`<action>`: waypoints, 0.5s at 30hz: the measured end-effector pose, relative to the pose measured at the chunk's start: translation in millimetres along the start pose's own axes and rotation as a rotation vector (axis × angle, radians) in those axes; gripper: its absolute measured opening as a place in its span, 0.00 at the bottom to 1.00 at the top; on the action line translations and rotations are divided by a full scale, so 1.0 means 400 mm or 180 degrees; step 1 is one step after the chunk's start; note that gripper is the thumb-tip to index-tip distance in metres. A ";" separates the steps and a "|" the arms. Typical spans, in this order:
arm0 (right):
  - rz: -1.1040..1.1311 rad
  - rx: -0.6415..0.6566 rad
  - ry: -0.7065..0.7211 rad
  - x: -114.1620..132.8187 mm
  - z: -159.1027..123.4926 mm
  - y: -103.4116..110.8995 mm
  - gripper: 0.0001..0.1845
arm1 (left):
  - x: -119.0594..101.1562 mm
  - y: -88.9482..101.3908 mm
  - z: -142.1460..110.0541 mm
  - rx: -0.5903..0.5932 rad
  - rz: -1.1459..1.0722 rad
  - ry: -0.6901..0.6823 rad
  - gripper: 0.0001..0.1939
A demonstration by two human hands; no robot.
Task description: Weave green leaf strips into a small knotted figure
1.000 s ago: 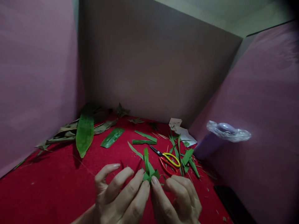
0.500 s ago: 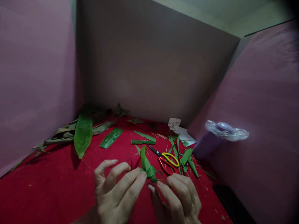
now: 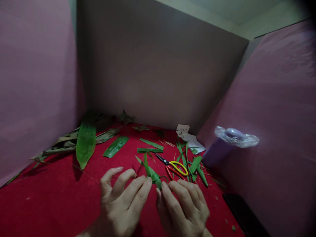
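Between my hands is a folded green leaf strip [image 3: 155,177], with a loop on its right side and narrow ends sticking up. My left hand [image 3: 125,200] pinches its left side with thumb and index finger, the other fingers loosely bent above. My right hand [image 3: 184,204] pinches the lower right of the folded strip, its remaining fingers curled. Just beyond my right hand lie scissors [image 3: 172,164] with black blades and one yellow and one red handle. The tips of both thumbs are partly hidden.
Leaf scraps [image 3: 195,166] lie right of the scissors, and cut leaf pieces [image 3: 116,146] farther back. A large green leaf [image 3: 86,141] rests on dry leaves at left. White papers [image 3: 194,142], a purple container with plastic wrap [image 3: 219,149] and a dark flat object [image 3: 244,214] stand or lie to the right.
The folded leaf strip has tilted and turned between my fingers, its tall end now leaning left. My right hand has shifted slightly up and left. The whole view has moved a little.
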State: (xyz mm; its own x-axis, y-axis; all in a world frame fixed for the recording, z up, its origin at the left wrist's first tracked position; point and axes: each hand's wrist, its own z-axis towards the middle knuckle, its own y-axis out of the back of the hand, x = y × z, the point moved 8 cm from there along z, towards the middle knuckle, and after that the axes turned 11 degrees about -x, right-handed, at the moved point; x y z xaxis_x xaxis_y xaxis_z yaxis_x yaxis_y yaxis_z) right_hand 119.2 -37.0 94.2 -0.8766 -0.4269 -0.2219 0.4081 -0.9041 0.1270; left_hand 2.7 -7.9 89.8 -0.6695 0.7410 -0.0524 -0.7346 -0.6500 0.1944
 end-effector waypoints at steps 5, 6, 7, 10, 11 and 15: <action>0.0239 0.0095 -0.0182 0.002 -0.006 -0.020 0.04 | 0.001 -0.004 -0.008 -0.0079 0.0152 0.0039 0.10; 0.0282 0.0132 -0.0289 -0.001 -0.009 -0.026 0.04 | 0.000 -0.004 -0.007 -0.0102 0.0173 0.0024 0.10; 0.0310 0.0179 -0.0414 -0.007 -0.012 -0.032 0.04 | 0.000 -0.004 -0.005 -0.0143 0.0185 0.0025 0.10; 0.0455 0.0365 -0.0690 -0.020 -0.023 -0.045 0.05 | 0.009 -0.007 0.003 -0.0168 0.0121 0.0130 0.10; 0.0562 0.0429 -0.0729 -0.022 -0.025 -0.048 0.06 | 0.014 -0.011 0.006 -0.0114 0.0079 0.0189 0.10; 0.1002 0.0275 -0.1061 -0.055 -0.019 -0.030 0.08 | 0.034 -0.018 0.013 -0.0042 -0.0196 0.0416 0.11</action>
State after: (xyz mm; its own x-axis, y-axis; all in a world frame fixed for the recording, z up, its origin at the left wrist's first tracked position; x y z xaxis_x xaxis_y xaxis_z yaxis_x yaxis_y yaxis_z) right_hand 135.6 -17.0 90.1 -0.7534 -0.6375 0.1614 0.6571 -0.7206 0.2214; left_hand -0.5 7.7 92.7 -0.6310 0.7519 -0.1910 -0.7756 -0.6067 0.1740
